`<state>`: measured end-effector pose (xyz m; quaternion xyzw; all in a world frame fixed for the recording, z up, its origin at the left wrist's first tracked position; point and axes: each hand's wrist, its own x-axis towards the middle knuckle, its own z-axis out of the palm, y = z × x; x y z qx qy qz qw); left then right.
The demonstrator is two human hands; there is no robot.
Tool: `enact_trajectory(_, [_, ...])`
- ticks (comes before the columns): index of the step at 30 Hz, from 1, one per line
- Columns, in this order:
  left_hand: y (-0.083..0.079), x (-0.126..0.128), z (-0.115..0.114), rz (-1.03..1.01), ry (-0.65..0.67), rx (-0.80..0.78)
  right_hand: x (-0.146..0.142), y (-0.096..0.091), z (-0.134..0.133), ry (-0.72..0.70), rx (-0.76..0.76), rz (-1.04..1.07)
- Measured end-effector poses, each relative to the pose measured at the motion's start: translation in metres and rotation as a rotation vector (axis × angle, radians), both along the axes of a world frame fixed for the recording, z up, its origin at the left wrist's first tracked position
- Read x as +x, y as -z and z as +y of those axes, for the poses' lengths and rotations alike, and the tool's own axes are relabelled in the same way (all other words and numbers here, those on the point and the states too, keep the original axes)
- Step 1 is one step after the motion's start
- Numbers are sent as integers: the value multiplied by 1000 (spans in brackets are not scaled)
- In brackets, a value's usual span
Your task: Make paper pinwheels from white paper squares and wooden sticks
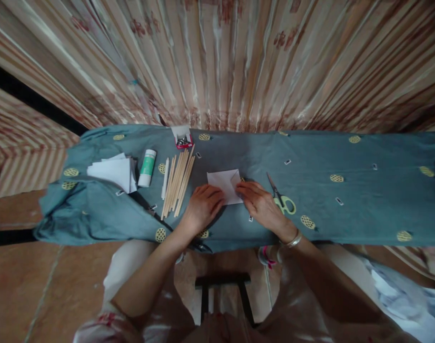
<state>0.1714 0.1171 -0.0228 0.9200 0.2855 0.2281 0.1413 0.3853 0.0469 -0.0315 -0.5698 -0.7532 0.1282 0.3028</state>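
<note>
A small white paper sheet [225, 184] lies on the blue-green cloth [310, 200] of a narrow table, partly folded. My left hand [202, 207] rests on its lower left corner, fingers curled and pressing the paper down. My right hand [261, 205] presses the sheet's right edge with its fingertips bent onto the fold. A metal bangle sits on my right wrist. Green-handled scissors [281, 199] lie just right of my right hand.
A bundle of wooden sticks [177, 183] lies left of my left hand, with a white-and-green glue stick [147, 167] and a stack of white paper [114, 172] further left. A small red-and-white box of pins [182, 137] sits at the back edge. A striped curtain hangs behind.
</note>
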Motion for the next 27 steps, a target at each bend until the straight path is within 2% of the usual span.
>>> enact_trajectory(5, [-10, -35, 40, -189, -303, -19, 0, 2, 5, 3, 21, 20])
enact_trajectory(8, [-15, -67, 67, -181, -593, 28, -1, 2, 7, 8, 21, 41])
enact_trajectory(10, [-14, -85, 80, -154, -712, 18, -2, 1, 8, 11, 24, 52])
enact_trajectory(13, [-8, -98, 89, -98, -763, -46, -3, -1, 9, 14, 27, 61])
enact_trajectory(17, [0, -96, 93, -28, -775, -67, -4, 0, 9, 29, 32, 64])
enact_trajectory(21, [-4, -94, 97, -43, -785, -57, -2, 0, 10, 38, 36, 87])
enact_trajectory(24, [-14, -85, 90, -215, -783, -127, -2, -5, 10, 89, 44, 133])
enact_trajectory(26, [-21, -68, 74, -462, -758, -294, -3, -11, 9, 149, 14, 233])
enact_trajectory(27, [-24, -56, 63, -598, -698, -445, -4, -14, 9, 182, -28, 319])
